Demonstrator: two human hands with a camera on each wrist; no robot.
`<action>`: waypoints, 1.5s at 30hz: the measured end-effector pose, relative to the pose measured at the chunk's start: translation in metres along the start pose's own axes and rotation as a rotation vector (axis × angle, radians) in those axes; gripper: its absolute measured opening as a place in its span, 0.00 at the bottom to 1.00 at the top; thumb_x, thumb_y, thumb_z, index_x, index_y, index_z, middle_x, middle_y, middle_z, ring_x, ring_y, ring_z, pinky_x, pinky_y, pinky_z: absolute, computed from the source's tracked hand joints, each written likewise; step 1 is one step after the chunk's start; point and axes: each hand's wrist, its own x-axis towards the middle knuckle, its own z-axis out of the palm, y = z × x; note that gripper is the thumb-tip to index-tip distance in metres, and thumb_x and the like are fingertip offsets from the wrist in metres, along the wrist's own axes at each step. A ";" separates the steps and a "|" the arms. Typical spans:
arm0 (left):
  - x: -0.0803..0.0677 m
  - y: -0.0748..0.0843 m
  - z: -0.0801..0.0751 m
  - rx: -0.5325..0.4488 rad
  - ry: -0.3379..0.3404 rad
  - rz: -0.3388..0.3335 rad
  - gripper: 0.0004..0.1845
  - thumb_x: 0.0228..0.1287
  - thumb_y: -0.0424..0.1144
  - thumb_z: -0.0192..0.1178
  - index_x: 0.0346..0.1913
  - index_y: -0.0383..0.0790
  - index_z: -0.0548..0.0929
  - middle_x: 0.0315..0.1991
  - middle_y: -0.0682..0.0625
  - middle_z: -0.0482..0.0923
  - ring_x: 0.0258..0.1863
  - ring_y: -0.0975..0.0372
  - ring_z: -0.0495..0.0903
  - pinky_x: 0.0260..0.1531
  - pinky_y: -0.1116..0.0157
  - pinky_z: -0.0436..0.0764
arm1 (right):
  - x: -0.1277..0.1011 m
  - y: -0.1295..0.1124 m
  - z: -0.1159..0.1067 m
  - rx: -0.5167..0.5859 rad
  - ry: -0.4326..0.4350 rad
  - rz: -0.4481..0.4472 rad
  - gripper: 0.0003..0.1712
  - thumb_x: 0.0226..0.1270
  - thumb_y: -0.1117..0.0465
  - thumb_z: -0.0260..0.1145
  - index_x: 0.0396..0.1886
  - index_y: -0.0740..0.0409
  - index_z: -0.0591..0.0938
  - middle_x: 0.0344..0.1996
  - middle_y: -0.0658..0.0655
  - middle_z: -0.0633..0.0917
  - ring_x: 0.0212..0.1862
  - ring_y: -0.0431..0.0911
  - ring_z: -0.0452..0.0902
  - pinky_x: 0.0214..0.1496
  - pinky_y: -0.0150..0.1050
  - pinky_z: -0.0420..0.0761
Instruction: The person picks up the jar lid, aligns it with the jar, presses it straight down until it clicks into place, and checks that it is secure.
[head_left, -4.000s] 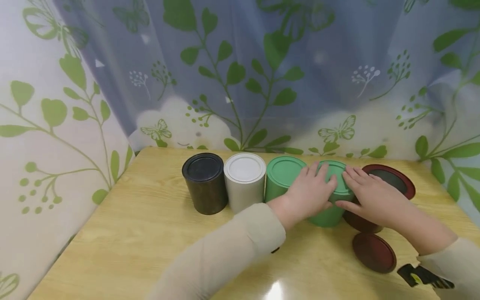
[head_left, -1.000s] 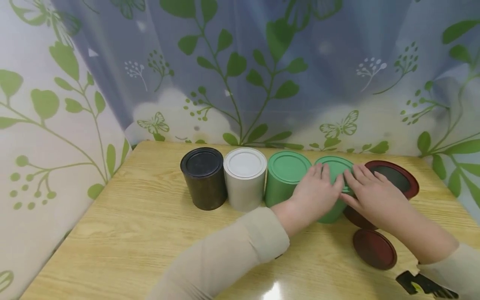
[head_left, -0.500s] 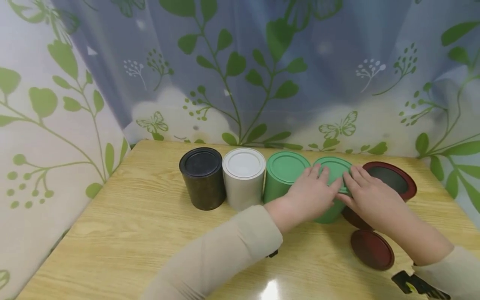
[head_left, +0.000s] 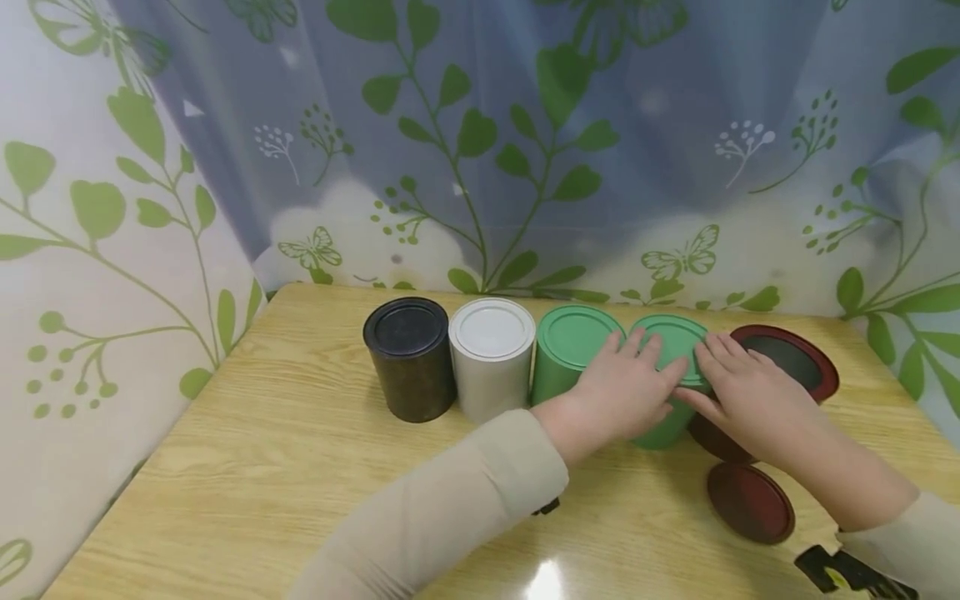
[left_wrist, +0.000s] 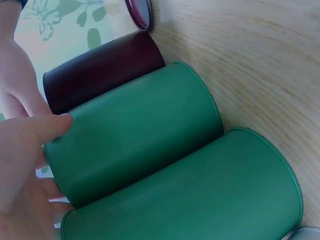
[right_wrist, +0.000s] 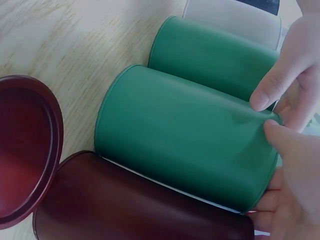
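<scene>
**Two hands on one green can, right of centre on the table**

Five cans stand in a row across the middle of the head view, on a light wooden table (head_left: 247, 467). From the left side of the frame: a black can (head_left: 410, 358), a white can (head_left: 491, 357), a green can with its lid on (head_left: 567, 348), then the second green can (head_left: 670, 379) that both hands are on, and a dark red can (head_left: 780, 367) with no lid at the right end. The cans sit touching or just beside each other.

The left hand (head_left: 625, 393) lies over the near left part of that second green can's lid, fingers pretty much straight and close together, pressing flat on top, with the thumb down against the side wall, which shows in the left wrist view (left_wrist: 135, 135). The right hand (head_left: 750, 392) comes in from the lower right, fingers also laid flat on the right part of the lid, thumb (right_wrist: 267, 90) against the green wall in the right wrist view. Neither hand is really wrapped round the can, more like flat pressing on the lid from both sides.

A loose dark red lid (head_left: 751, 503) lies flat on the table in the lower right of the head view, just in front of the dark red can. Behind the table hangs a leaf-print curtain (head_left: 480, 125).
</scene>
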 end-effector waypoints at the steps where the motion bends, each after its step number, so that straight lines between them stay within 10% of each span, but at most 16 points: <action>1: -0.001 0.000 0.000 0.006 0.001 -0.003 0.33 0.67 0.63 0.42 0.72 0.61 0.51 0.72 0.50 0.51 0.71 0.55 0.49 0.66 0.56 0.54 | 0.001 0.000 0.000 -0.007 -0.002 -0.006 0.42 0.66 0.45 0.58 0.63 0.79 0.63 0.62 0.78 0.62 0.64 0.68 0.57 0.59 0.64 0.61; 21: -0.062 0.020 0.014 0.081 0.275 0.195 0.33 0.65 0.61 0.49 0.70 0.54 0.61 0.71 0.47 0.53 0.69 0.57 0.54 0.62 0.57 0.63 | -0.009 0.007 0.002 0.102 -0.026 -0.042 0.39 0.68 0.51 0.59 0.66 0.75 0.60 0.65 0.75 0.59 0.66 0.66 0.54 0.58 0.67 0.58; 32: -0.057 0.051 0.035 0.030 0.021 0.249 0.32 0.63 0.65 0.47 0.69 0.62 0.60 0.70 0.55 0.54 0.67 0.62 0.56 0.60 0.61 0.64 | -0.041 0.005 0.012 0.184 0.168 -0.125 0.37 0.66 0.53 0.61 0.68 0.69 0.62 0.65 0.71 0.62 0.71 0.55 0.49 0.69 0.54 0.47; 40: -0.044 0.067 0.034 -0.045 -0.116 0.270 0.31 0.63 0.66 0.46 0.69 0.66 0.58 0.69 0.59 0.52 0.68 0.64 0.51 0.63 0.62 0.60 | -0.066 0.006 0.025 0.225 0.247 -0.212 0.43 0.56 0.56 0.70 0.70 0.57 0.63 0.71 0.55 0.56 0.71 0.35 0.39 0.65 0.21 0.39; 45: -0.037 0.073 0.039 -0.065 -0.227 0.242 0.31 0.64 0.66 0.45 0.69 0.69 0.56 0.70 0.62 0.50 0.69 0.67 0.49 0.64 0.63 0.57 | -0.076 0.009 0.039 0.263 0.388 -0.339 0.33 0.70 0.43 0.52 0.67 0.58 0.68 0.69 0.54 0.61 0.69 0.32 0.47 0.62 0.17 0.48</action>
